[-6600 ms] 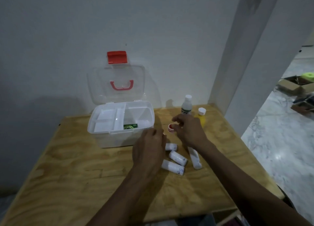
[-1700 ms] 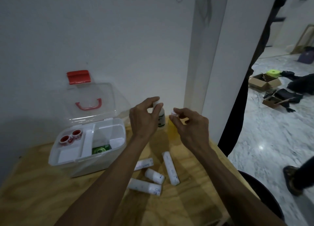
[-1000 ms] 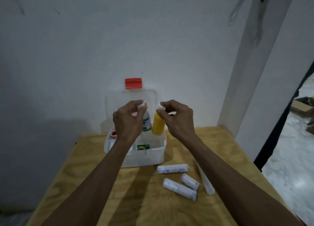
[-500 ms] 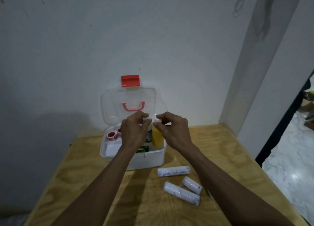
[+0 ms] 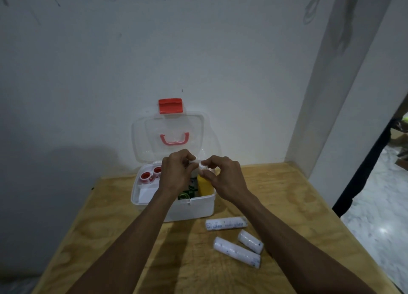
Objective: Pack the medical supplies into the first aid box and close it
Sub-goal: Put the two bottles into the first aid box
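Glossy white plastic first aid box [image 5: 194, 207] on a matt, grainy plywood table [image 5: 287, 201].

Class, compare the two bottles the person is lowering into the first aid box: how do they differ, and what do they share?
The yellow bottle has a plain yellow body; the white bottle is pale with a dark printed label. The right hand pinches the yellow bottle's cap, the left hand the white bottle's. Both stand upright, white-capped, in the box's right compartment.
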{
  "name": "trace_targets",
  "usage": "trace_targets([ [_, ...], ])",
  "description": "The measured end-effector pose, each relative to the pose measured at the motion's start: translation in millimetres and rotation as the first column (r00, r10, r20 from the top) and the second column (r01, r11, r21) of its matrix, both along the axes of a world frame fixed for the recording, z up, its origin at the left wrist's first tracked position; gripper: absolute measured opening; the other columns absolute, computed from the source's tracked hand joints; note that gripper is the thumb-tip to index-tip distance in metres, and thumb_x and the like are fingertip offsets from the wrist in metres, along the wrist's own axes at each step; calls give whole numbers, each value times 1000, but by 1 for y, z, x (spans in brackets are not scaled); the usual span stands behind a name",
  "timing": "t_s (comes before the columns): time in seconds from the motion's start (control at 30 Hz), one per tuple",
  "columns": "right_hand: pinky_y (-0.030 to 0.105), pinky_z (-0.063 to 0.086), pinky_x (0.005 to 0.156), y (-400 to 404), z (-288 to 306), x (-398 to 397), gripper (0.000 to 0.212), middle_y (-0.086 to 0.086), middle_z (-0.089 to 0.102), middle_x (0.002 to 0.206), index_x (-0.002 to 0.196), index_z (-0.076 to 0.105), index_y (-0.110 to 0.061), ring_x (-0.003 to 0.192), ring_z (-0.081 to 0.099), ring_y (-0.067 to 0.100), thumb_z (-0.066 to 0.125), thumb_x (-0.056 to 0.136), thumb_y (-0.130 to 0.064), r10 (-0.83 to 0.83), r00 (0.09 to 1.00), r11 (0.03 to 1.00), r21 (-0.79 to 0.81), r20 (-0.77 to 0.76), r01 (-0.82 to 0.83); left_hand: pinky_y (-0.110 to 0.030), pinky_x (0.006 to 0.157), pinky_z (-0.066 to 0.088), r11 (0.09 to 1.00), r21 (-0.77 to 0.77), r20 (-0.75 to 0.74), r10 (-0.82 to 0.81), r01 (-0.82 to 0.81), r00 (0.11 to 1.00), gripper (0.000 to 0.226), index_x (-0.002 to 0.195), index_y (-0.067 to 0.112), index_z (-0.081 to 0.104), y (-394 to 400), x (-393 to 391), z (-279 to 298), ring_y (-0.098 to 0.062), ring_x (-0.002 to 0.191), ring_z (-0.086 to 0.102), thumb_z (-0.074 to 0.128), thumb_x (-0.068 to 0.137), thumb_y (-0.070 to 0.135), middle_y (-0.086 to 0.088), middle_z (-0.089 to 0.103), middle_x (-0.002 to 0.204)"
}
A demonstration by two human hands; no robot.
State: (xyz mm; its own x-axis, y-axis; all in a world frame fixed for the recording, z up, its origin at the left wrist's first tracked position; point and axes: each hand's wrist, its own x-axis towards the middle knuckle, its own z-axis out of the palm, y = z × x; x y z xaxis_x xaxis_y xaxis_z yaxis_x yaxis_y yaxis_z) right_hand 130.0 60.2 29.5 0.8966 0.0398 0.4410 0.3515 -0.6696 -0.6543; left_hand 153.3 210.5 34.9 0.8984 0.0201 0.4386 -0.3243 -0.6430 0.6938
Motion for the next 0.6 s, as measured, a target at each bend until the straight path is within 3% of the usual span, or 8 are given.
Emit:
trace_targets([
  [0.13, 10, 37, 64, -1, 4, -4, 24, 2, 74, 102, 103, 75, -16, 85, 58, 7, 78, 80, -26, 22, 1000, 1000, -19, -16, -23, -27, 79, 53, 998, 59, -22, -10, 11, 1000, 16, 100, 7, 74, 3, 0, 3, -22, 88, 70, 74, 84, 10, -10, 75, 99],
  [0.3, -1, 33, 61, -4, 7, -6, 28, 2, 73, 105, 104, 74, -14, 85, 54, 1, 80, 79, -24, 29, 999, 999, -30, -26, -30, -26, 80, 50, 993, 114, -29, -1, 4, 1000, 20, 108, 8, 73, 3, -6, 5, -23, 93, 70, 68, 88, 8, -10, 74, 105],
  [0.6, -2, 33, 63, -6, 8, -9, 29, 1, 73, 107, 106, 74, -13, 87, 54, -1, 79, 79, -23, 39, 999, 998, -37, -27, -40, -31, 86, 51, 988, 151, -49, 35, -27, 998, 24, 113, 12, 72, 5, -10, 6, -24, 99, 69, 67, 89, 12, -9, 73, 113],
])
